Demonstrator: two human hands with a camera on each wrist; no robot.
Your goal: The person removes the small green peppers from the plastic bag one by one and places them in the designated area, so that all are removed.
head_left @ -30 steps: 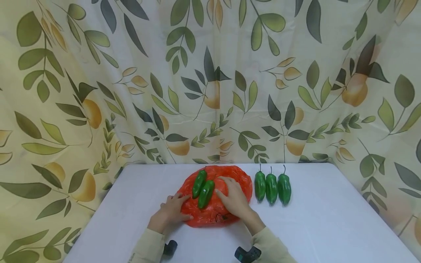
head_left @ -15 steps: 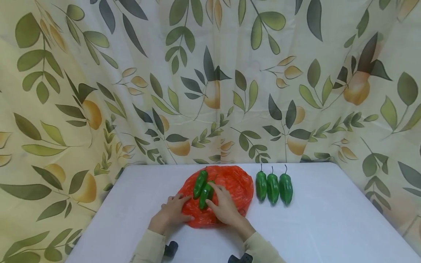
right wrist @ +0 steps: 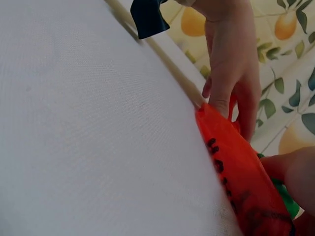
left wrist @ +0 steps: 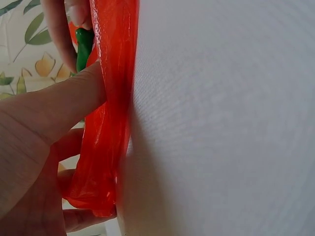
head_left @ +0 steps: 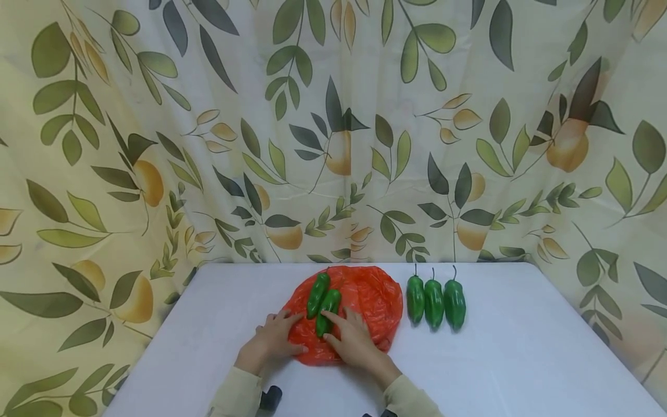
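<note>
A crumpled red plastic bag (head_left: 383, 301) lies on the white table with two green chili peppers on top, one upper-left (head_left: 318, 293) and one lower-right (head_left: 330, 302). At the bag's left side my left hand (head_left: 273, 339) grips it; the left wrist view has the red plastic between thumb and fingers. My right hand (head_left: 356, 344) is over the bag's near side, its fingertips touching the lower pepper. In the right wrist view, dark lettering shows on the bag (right wrist: 246, 182), and the pepper (right wrist: 285, 197) is mostly hidden behind the thumb.
Right of the bag, three more green peppers (head_left: 434, 301) lie side by side, stems pointing away. The white tabletop (head_left: 510, 353) ends at a leaf-and-fruit patterned curtain (head_left: 396, 145).
My right hand has moved left from the bag's right part onto the lower pepper, then slid nearer along it, uncovering more of the bag. My left hand has stayed in place.
</note>
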